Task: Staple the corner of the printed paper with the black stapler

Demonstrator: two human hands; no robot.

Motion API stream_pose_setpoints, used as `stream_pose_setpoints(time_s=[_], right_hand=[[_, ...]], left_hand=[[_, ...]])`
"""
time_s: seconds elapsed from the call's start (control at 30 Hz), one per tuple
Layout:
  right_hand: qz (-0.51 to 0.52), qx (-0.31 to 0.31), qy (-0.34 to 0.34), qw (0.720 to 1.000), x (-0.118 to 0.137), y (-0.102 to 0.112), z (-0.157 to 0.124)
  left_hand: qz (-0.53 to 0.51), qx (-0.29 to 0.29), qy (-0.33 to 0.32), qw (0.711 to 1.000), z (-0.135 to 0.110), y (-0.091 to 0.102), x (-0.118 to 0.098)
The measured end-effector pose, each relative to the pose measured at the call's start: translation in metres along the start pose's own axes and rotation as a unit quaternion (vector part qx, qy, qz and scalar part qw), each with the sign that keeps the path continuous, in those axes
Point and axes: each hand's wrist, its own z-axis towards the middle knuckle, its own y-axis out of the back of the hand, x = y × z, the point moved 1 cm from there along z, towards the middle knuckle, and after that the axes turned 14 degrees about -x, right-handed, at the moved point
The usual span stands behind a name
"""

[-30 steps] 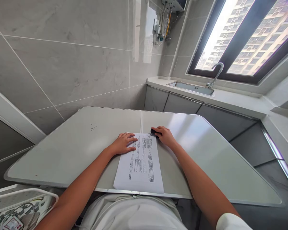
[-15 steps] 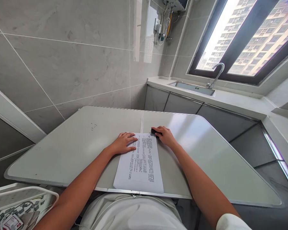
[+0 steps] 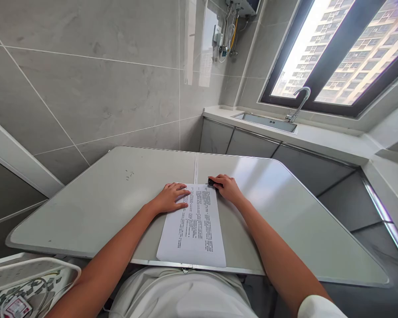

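A printed sheet of paper (image 3: 199, 229) lies on the white table, its near edge close to the table's front edge. My left hand (image 3: 170, 197) rests flat on the sheet's far left part, fingers spread, holding nothing. In my right hand (image 3: 229, 188) is a small black stapler (image 3: 211, 182), gripped at the far right corner of the sheet. The stapler's front end sits over the paper's corner, and my fingers cover its rear. Whether its jaws are pressed together I cannot make out. Whether the paper is one sheet or a stack is also unclear.
Small dark slivers (image 3: 129, 175) lie on the table (image 3: 86, 207) at the far left. A white basket (image 3: 36, 265) with cables and a red-and-white box (image 3: 18, 307) stands at lower left. Behind are a tiled wall and a counter (image 3: 331, 139) with sink and faucet (image 3: 300, 104).
The stapler and my right fingers have shifted very slightly at the paper's corner. My left hand and the paper look unmoved.
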Motion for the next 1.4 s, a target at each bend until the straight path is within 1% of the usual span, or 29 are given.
stream_pose_setpoints(time_s=[0.17,0.3,0.4,0.57,0.63,0.73,0.83,0.93,1.0,1.03,1.1,1.17,1.2,1.23,1.3,1.37,1.4], right_hand=[[-0.031,0.005,-0.017,0.999,0.003,-0.002,0.001],[-0.037,0.008,-0.017,0.999,0.004,-0.004,0.001],[-0.067,0.009,-0.005,0.998,0.007,-0.007,-0.001],[-0.127,0.007,0.036,0.991,0.015,-0.011,-0.004],[-0.132,0.017,0.044,0.990,0.016,-0.012,-0.005],[-0.118,-0.005,0.043,0.992,0.013,-0.008,-0.008],[-0.088,-0.019,0.017,0.996,0.005,-0.003,-0.010],[-0.086,-0.023,-0.058,0.994,-0.008,0.003,-0.010],[-0.109,-0.053,-0.119,0.986,-0.015,0.007,-0.010],[-0.120,-0.076,-0.138,0.980,-0.017,0.008,-0.010],[-0.128,-0.135,-0.146,0.972,-0.016,0.012,-0.011],[-0.104,-0.190,-0.122,0.969,-0.005,0.014,-0.010],[-0.075,-0.203,-0.109,0.970,0.004,0.013,-0.011],[-0.037,-0.204,-0.100,0.973,0.015,0.011,-0.011],[0.050,-0.171,-0.093,0.980,0.042,0.002,-0.013],[0.118,-0.117,-0.080,0.983,0.071,-0.011,-0.018],[0.145,-0.089,-0.063,0.983,0.085,-0.017,-0.021]], left_hand=[[0.006,0.008,0.004,1.000,0.000,0.002,-0.001],[0.002,0.009,0.007,1.000,0.000,0.003,-0.002],[0.001,0.005,0.014,1.000,-0.001,0.002,-0.003],[-0.011,-0.002,0.014,1.000,-0.001,0.000,-0.002],[-0.011,-0.003,0.013,1.000,0.000,0.000,-0.002],[-0.006,-0.002,0.011,1.000,0.000,0.000,-0.001],[0.002,0.001,0.008,1.000,-0.001,0.000,0.001],[0.003,-0.003,0.005,1.000,-0.001,0.000,0.001],[0.001,-0.005,0.003,1.000,-0.001,0.001,0.002],[0.000,-0.005,0.003,1.000,-0.001,0.001,0.002],[0.001,-0.003,0.004,1.000,-0.001,0.000,0.002],[0.005,-0.005,0.003,1.000,-0.001,-0.001,0.002],[0.008,-0.007,0.002,1.000,-0.001,-0.002,0.002],[0.011,-0.010,0.000,1.000,-0.001,-0.003,0.002],[0.018,-0.024,0.006,1.000,0.000,-0.004,0.002],[0.030,-0.055,0.035,0.997,0.001,-0.003,0.004],[0.039,-0.073,0.056,0.995,0.002,-0.002,0.006]])
